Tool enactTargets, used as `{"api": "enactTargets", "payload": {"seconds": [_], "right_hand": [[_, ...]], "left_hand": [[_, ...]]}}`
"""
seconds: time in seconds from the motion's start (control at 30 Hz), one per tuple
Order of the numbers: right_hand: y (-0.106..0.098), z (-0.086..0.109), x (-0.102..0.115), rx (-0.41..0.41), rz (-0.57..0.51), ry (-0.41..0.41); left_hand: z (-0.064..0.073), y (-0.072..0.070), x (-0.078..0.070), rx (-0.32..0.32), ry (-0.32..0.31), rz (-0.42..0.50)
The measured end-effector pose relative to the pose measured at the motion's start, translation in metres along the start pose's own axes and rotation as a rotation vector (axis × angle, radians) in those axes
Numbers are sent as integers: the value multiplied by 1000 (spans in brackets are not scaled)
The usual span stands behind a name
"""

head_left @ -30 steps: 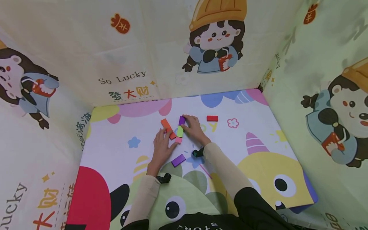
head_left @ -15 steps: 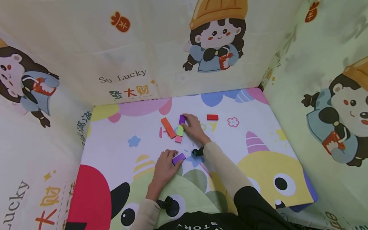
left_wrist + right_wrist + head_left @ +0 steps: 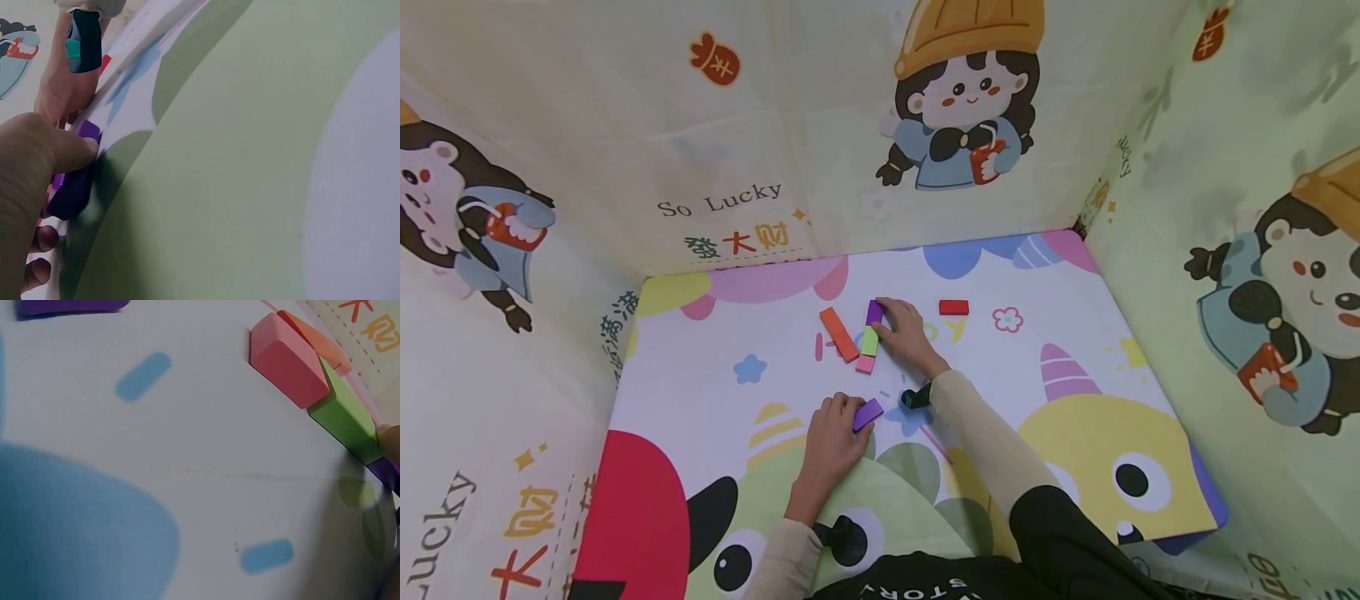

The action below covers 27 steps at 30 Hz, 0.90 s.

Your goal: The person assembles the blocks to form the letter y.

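Observation:
My left hand (image 3: 833, 437) pinches a purple block (image 3: 868, 415) near the front of the mat; the left wrist view shows the thumb on one side of this purple block (image 3: 78, 181) and fingers on the other. Farther back, a slanting row runs from a pink block (image 3: 865, 364) through a light green block (image 3: 869, 341) to another purple block (image 3: 874, 312). My right hand (image 3: 906, 335) holds that far purple block, the thumb near its joint with the green block (image 3: 345, 422). An orange strip of blocks (image 3: 838, 334) leans toward the row's near end.
A red block (image 3: 953, 307) lies apart, to the right of my right hand. The printed mat (image 3: 692, 392) carries cartoon shapes. Patterned cloth walls (image 3: 820, 150) rise at the back and both sides.
My left hand has left the orange strip, come back toward me, and taken hold of the near purple block. The right hand stays at the row.

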State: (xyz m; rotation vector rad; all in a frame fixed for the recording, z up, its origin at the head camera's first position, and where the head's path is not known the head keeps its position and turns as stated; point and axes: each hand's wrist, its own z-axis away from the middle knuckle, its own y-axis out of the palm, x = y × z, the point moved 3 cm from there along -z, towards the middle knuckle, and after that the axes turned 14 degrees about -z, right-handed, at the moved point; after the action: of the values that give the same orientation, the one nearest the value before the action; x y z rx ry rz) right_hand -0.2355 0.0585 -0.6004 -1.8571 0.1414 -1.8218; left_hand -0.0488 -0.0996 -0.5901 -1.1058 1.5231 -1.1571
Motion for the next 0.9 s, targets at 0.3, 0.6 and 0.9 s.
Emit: {"api": "enactTargets", "payload": {"seconds": [0.3,0.6,0.9], "right_hand": [[-1,-1,0,19,28,-12],[0,-6,-2,-11,91,-28],[1,-5,-3,-14,122,-18]], "left_hand": [[-9,0,3,-5,-146,9],[-19,0,2,-3,-222,16],[-23,4,2,-10,-245,34]]}}
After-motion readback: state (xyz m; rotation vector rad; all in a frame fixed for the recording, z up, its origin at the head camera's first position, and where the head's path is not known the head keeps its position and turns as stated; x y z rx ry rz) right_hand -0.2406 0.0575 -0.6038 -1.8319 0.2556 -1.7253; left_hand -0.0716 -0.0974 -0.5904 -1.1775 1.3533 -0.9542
